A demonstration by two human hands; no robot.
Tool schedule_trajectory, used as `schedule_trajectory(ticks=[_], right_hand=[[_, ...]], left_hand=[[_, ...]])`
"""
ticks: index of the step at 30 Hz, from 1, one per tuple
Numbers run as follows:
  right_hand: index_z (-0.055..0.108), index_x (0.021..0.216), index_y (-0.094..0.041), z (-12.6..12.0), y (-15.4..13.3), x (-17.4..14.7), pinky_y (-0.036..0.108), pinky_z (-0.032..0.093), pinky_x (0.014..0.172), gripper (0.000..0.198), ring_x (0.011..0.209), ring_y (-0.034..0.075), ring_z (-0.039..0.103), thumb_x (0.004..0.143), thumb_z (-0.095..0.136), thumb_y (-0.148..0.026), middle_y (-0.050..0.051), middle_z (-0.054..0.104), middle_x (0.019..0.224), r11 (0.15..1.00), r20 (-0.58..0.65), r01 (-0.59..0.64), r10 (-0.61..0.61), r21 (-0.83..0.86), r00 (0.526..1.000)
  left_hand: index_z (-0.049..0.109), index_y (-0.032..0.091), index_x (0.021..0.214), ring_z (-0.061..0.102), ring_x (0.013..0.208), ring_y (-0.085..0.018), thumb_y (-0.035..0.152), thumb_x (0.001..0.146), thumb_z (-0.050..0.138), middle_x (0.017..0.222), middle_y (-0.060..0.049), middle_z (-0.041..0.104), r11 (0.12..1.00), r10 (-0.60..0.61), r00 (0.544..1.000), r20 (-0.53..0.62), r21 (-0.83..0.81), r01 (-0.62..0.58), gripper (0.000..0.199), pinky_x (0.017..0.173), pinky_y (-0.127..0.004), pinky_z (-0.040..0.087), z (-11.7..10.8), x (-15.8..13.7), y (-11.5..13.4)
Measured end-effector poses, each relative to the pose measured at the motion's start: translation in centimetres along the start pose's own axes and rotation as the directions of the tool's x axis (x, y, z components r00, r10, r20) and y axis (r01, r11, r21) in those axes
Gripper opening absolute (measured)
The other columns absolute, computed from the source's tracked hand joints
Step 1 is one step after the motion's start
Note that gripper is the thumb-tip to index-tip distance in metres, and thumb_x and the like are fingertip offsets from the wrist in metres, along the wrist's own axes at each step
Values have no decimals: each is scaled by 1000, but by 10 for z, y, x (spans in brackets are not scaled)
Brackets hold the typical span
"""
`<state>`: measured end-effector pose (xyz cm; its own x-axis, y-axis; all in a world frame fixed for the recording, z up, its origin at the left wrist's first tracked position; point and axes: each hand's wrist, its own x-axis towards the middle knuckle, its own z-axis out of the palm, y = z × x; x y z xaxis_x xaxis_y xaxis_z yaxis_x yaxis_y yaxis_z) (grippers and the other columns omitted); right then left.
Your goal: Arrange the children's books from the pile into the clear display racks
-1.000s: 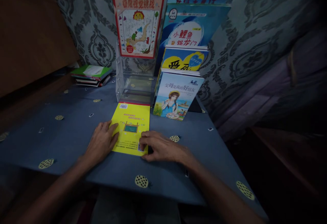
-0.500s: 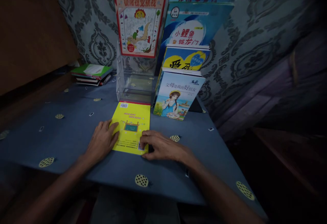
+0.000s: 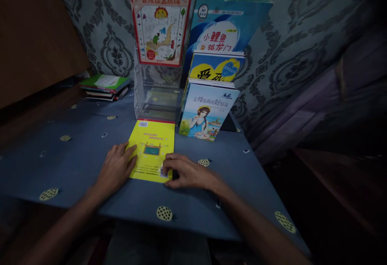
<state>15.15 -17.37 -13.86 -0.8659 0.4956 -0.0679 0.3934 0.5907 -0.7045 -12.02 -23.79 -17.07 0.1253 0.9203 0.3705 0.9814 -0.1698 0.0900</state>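
Note:
A yellow book (image 3: 151,138) lies on the table with a barcode at its top and a small chalkboard picture in the middle. My left hand (image 3: 117,163) rests along its left edge, fingers stretched out and thumb apart, touching it. At the lower right corner, the curled fingers and thumb of my right hand (image 3: 186,172) hold the book. Just behind its far edge stands a clear plastic rack (image 3: 157,100). A light blue picture book (image 3: 208,112) stands upright to the right, in front of several others.
A red-bordered book (image 3: 160,27) is high in the rack. To its right, a teal book (image 3: 254,19) and a yellow-blue book (image 3: 196,65) stand in tiers. Stacked books (image 3: 104,84) lie back left on the blue tablecloth (image 3: 81,164). Patterned curtain (image 3: 116,51) hangs behind.
The whole view has shifted slightly, so everything sits a little further left. Both hands stay where they were on the yellow book.

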Motion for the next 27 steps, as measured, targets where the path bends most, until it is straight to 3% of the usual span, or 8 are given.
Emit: schedule_trajectory(ticks=[6,16,21,24,27], right_hand=[[66,96,-21,1,-2,1,36,45,104,21,121,23,54,80,79,-21,6,62,112,1000,-18,14,-14,-4,1000],[67,95,-19,5,7,5,36,47,100,23,113,22,57,78,82,-23,4,62,104,997,-53,78,-79,-14,995],[68,91,-17,2,3,6,30,51,83,16,89,17,62,82,77,-26,3,65,94,992,-74,119,-116,45,990],[68,89,-15,4,4,9,25,48,68,6,72,13,59,88,64,-19,3,64,86,988,-177,117,-98,102,979],[68,91,-16,7,14,12,27,47,68,10,74,15,59,87,59,-15,5,64,89,995,-363,97,-77,37,929]], left_hand=[[65,17,126,58,108,-33,37,101,37,127,-19,64,1000,4,1000,3,-25,-4,43,94,-52,50,-3,-1,-1],[64,16,128,57,111,-34,39,101,37,128,-19,62,999,10,1000,21,-42,-9,44,94,-51,50,-4,-1,-4],[62,18,127,57,115,-33,40,101,37,132,-17,61,997,9,999,45,-78,-5,42,95,-52,49,-5,-1,-7],[62,18,124,54,126,-33,38,101,38,137,-17,60,994,33,997,72,-106,-26,39,97,-51,50,-8,4,-9],[63,17,118,49,136,-33,36,99,42,136,-17,61,991,79,988,134,-120,-63,34,101,-51,48,-12,15,-12]])
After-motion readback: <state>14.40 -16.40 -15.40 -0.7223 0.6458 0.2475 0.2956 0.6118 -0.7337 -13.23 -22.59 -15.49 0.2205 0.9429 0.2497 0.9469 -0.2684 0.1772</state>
